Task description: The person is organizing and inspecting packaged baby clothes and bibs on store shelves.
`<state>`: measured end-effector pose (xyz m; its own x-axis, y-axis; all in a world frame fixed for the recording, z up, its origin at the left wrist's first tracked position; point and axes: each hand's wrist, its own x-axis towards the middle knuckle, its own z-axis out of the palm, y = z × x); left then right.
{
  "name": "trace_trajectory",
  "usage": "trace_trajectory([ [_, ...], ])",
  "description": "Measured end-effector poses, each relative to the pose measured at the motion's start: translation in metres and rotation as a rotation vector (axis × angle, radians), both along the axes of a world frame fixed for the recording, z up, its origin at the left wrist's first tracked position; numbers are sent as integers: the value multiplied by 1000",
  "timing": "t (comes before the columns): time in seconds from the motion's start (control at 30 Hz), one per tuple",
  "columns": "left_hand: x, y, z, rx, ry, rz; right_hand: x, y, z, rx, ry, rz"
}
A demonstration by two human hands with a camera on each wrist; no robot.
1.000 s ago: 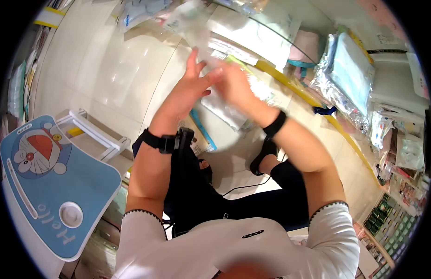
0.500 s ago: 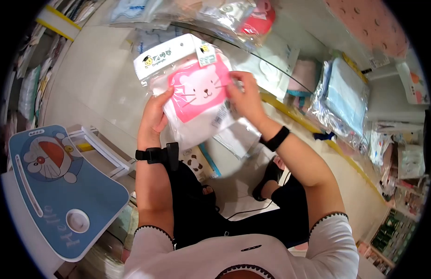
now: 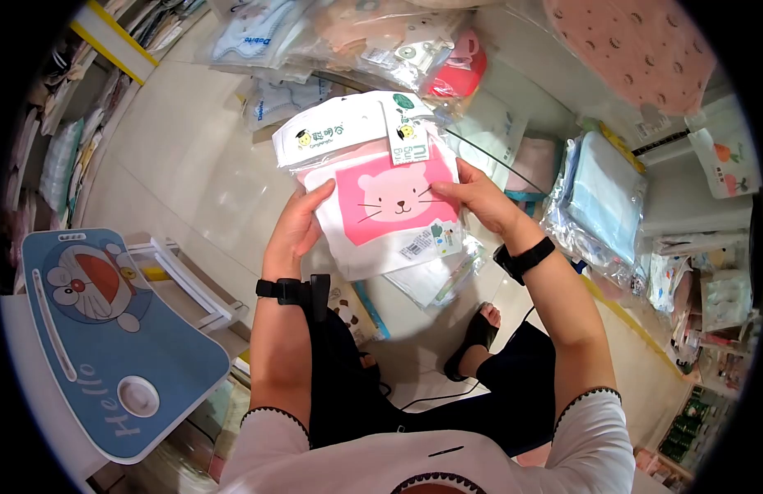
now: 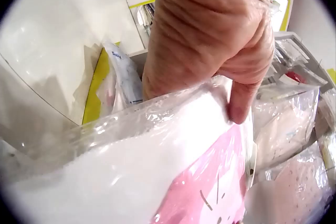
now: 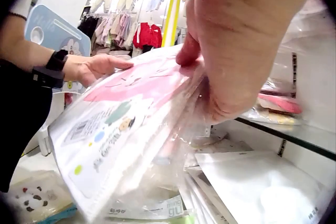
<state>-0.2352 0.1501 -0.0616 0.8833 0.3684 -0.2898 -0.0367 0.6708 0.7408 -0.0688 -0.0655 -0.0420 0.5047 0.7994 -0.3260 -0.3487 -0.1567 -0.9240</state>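
Observation:
Both hands hold up a clear plastic packet with folded white cloth inside, a pink panel with a cat-like face, and a white header card. At the packet's left edge the left hand grips, thumb on the front; its other fingers are hidden behind. The right hand pinches the right edge, thumb on the pink panel. In the left wrist view the left thumb presses on the plastic. From the right wrist, the right hand shows above the packet's edge, and a barcode label is visible.
A blue folding table with a cartoon print stands at the left. Bagged items lie on a glass shelf ahead. Another bagged blue cloth sits on the right shelf. White packets and a panda-print packet lie below.
Earlier the hands were close together and blurred ahead. The cat-face packet then came into view between them, and now it is held flatter and squarer, with the right hand shifted to its right edge.

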Motion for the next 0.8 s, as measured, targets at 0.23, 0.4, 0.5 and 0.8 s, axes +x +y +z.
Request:
trace_trajectory([
  [0.23,6,-4,-10,28,51,-17,8,-8,0,-64,25,-102],
  [0.4,14,-11,-10,-29,45,-28,1,-12,9,-132,82,-194],
  [0.5,18,-15,-5,-39,-5,12,-13,-22,21,5,236,-137],
  [0.8,31,-32,1,-200,-129,-123,-8,-63,33,-14,-54,-279],
])
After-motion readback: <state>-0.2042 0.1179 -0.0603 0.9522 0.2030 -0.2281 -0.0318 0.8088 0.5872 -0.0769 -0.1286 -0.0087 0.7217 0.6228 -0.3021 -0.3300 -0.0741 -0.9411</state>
